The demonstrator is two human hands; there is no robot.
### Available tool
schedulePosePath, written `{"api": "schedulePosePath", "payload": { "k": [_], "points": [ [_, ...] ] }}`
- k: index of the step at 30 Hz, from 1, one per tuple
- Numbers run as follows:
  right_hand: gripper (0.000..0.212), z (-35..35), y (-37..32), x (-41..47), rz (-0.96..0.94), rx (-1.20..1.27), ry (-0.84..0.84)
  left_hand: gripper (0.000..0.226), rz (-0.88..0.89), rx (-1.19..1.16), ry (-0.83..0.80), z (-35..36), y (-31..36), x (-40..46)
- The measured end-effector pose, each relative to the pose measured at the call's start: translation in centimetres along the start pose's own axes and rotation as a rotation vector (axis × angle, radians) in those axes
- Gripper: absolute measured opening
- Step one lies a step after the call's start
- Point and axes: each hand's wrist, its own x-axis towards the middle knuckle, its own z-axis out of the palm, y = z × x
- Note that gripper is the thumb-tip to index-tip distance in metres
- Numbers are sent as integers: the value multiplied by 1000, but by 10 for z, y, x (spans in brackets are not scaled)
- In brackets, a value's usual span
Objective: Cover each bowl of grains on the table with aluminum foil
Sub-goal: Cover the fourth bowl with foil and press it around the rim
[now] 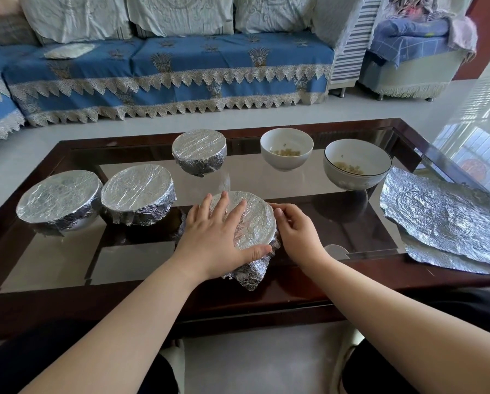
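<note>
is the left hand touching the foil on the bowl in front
Touching. The head view shows the left hand lying flat on the foil over the near bowl, thumb at its front edge.

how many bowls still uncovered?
2: a plain white ceramic bowl of grains at back centre, and a dark-rimmed white bowl of grains right of it, near the loose foil sheets. None appears hidden.

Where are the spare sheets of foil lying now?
In the head view, the foil sheets lie flat at the table's right end, just right of the dark-rimmed uncovered bowl.
</note>
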Motion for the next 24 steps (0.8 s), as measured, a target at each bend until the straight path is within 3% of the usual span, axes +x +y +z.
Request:
{"api": "schedulePosePath", "payload": {
  "k": [8, 20, 24],
  "points": [
    [19, 5, -5, 6, 146, 181, 41, 115, 1, -2, 3, -1, 1, -1],
    [13, 6, -10, 16, 359, 510, -142, 105, -13, -7, 42, 2, 1, 0],
    [9, 9, -7, 17, 364, 512, -148, 109, -15, -7, 51, 3, 1, 0]
  ]
}}
